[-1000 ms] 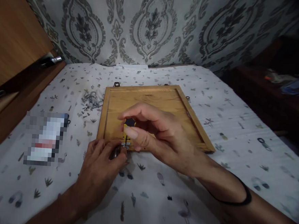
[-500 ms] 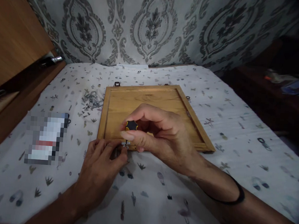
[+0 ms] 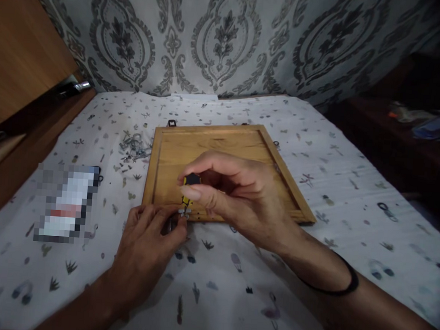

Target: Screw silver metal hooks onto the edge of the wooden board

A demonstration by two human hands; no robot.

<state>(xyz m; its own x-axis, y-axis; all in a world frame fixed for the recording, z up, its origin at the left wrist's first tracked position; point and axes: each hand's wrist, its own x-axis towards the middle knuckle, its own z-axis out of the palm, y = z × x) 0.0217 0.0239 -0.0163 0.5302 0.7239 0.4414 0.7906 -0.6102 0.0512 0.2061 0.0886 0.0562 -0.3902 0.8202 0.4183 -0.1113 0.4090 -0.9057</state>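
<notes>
Printed sheet [image 3: 210, 310] beneath right grip [image 3: 236, 199] tight on screwdriver [image 3: 193, 178], left grip [image 3: 147, 238] pinched on fitting [image 3: 184, 213].

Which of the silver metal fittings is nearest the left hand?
The silver fitting at the wooden panel's near edge, by the left hand's fingertips, below the screwdriver; the piled fittings lie left of the panel.

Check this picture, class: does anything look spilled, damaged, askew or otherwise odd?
One oddity: a blocky, pixelated patch, left of the left hand, masks part of the picture. Small metal pieces lie jumbled beside the wooden board, but nothing looks spilled or damaged.
</notes>
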